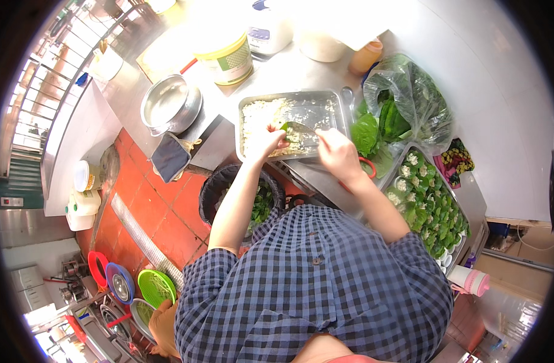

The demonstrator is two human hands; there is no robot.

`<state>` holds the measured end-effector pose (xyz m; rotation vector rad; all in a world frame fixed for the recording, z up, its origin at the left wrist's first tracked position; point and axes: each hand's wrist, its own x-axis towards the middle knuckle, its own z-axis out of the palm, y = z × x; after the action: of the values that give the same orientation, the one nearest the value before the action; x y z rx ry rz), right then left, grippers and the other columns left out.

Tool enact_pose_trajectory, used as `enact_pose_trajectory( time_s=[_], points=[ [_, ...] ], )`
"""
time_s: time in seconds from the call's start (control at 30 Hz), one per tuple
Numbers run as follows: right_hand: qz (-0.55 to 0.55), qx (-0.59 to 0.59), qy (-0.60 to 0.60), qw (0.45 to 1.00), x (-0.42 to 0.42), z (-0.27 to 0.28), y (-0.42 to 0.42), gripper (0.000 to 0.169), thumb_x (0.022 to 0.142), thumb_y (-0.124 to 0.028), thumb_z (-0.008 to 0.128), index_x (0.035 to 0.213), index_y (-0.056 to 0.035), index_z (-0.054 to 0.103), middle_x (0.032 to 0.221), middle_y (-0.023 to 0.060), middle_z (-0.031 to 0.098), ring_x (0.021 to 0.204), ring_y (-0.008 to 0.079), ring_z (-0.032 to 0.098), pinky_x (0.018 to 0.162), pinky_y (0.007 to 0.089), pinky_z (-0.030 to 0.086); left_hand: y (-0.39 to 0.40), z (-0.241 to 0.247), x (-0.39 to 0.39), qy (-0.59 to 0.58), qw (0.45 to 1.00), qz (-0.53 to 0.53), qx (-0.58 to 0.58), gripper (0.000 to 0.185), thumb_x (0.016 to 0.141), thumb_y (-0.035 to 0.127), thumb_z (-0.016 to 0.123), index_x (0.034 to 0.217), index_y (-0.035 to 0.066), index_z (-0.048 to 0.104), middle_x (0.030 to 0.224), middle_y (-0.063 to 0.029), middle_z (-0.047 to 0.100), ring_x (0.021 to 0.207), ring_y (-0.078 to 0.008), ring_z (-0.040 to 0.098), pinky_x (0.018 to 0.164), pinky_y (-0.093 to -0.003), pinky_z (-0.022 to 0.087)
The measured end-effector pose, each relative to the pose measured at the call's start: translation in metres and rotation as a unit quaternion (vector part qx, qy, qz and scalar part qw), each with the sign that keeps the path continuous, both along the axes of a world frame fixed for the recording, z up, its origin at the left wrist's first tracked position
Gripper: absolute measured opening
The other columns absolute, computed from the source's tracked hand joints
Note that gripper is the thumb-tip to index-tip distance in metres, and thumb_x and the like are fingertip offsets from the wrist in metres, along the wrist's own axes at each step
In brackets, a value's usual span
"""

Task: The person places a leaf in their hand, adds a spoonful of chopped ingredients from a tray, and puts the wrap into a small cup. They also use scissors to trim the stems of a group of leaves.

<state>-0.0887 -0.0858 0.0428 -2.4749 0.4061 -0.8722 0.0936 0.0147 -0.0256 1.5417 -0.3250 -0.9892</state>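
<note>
Over a metal tray [338, 109] of pale, crumbly filling, my left hand [269, 144] pinches a green leaf [287, 129]. My right hand [335, 147] grips the handle of a metal spoon [303, 127], whose bowl is at the leaf. Right of the tray, green leaves [365, 131] spill from a clear plastic bag [433, 104]. Red-handled scissors [368, 167] lie partly hidden beneath my right forearm. On the far right a second tray [461, 242] holds rows of leaves topped or filled with pale filling [412, 159].
A metal pot [171, 104], a yellow-rimmed tub [227, 61] and an orange-filled bottle [365, 56] stand on the counter. A dark mitt or cloth [170, 156] hangs at its edge. Below is a black-lined bin [207, 199] with leaves. Another person's arm [164, 324] is at lower left, near a green basket [156, 288].
</note>
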Motion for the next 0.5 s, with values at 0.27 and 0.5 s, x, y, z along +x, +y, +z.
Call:
enact_pose_trajectory(
  time_s=[0.27,0.5],
  points=[
    [0.041,-0.05,-0.05,0.997,-0.007,-0.009,0.009,0.021,0.073,0.001,0.057,0.094,0.001,0.061,0.074,0.0138,0.057,0.066,0.0283,0.055,0.061,0.0354,0.046,0.007,-0.005,-0.002,0.056,0.995,0.036,-0.067,0.01,0.074,-0.001,0.055,0.08,-0.002,0.047,0.072,-0.0075,0.053,0.056,-0.0163,0.059,0.058,-0.0245,0.055],
    [-0.072,0.059,-0.012,0.996,0.007,-0.038,-0.018,0.016,0.077,-0.004,0.053,0.09,0.0001,0.062,0.08,0.0179,0.061,0.071,0.0303,0.06,0.064,0.0355,0.048,0.028,-0.009,0.003,0.156,0.976,0.118,-0.095,0.016,0.076,-0.002,0.056,0.09,-0.005,0.049,0.085,-0.013,0.056,0.073,-0.0216,0.063,0.064,-0.0261,0.056]
  ],
)
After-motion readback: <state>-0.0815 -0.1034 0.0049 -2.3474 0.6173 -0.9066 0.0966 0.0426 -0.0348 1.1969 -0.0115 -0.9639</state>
